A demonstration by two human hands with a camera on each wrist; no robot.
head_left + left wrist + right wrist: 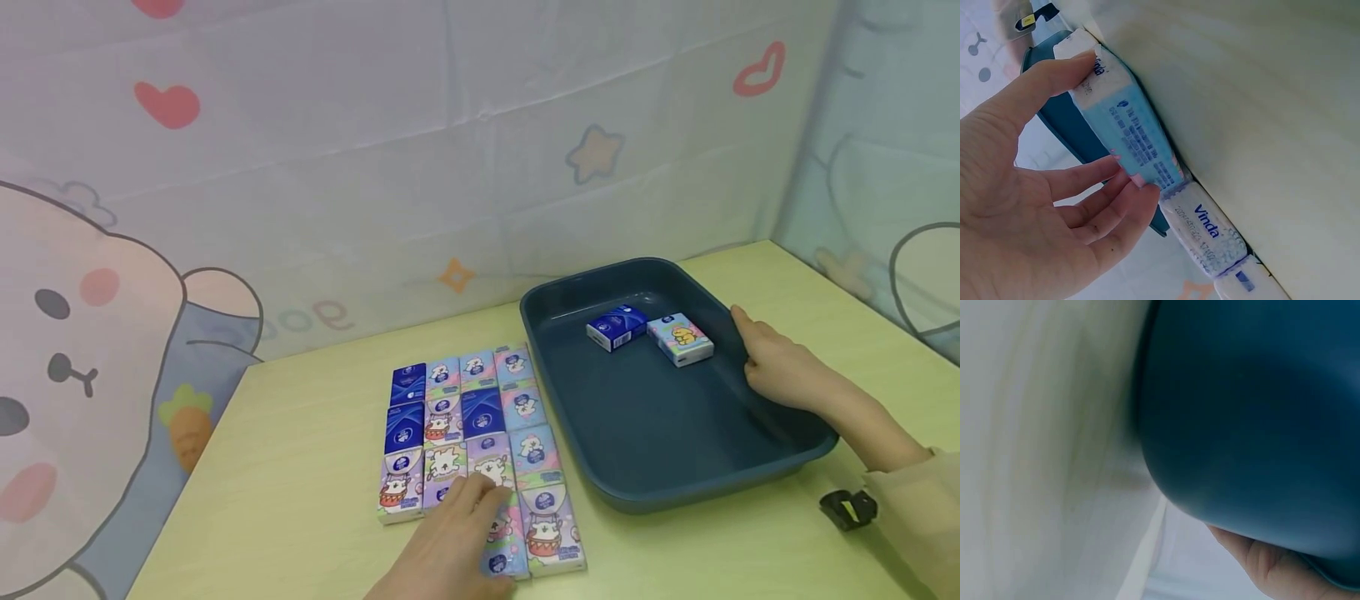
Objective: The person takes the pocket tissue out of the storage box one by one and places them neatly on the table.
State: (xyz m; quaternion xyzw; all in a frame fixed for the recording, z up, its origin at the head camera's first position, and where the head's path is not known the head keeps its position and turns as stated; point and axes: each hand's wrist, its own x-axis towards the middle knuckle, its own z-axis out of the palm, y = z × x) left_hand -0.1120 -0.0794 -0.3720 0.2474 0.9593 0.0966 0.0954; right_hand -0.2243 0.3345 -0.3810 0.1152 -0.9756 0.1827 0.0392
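My left hand (457, 537) is at the front of a block of small tissue packs (483, 412) laid in rows on the table. Between thumb and fingertips it pinches a light blue tissue pack (1129, 128), end to end in the left wrist view. A purple tissue pack with a drum picture (551, 533) lies just right of it. My right hand (783, 367) holds the right rim of a dark teal tray (675, 467); the right wrist view shows part of that hand behind the tray wall. Inside the tray lie a dark blue tissue pack (618, 323) and a light blue one (681, 337).
The tray stands close beside the block's right edge. A black strap piece (847, 508) shows near my right sleeve (918, 517). Behind the yellow-green table (300, 467) hangs a printed cloth (360, 167) with hearts and a cartoon animal.
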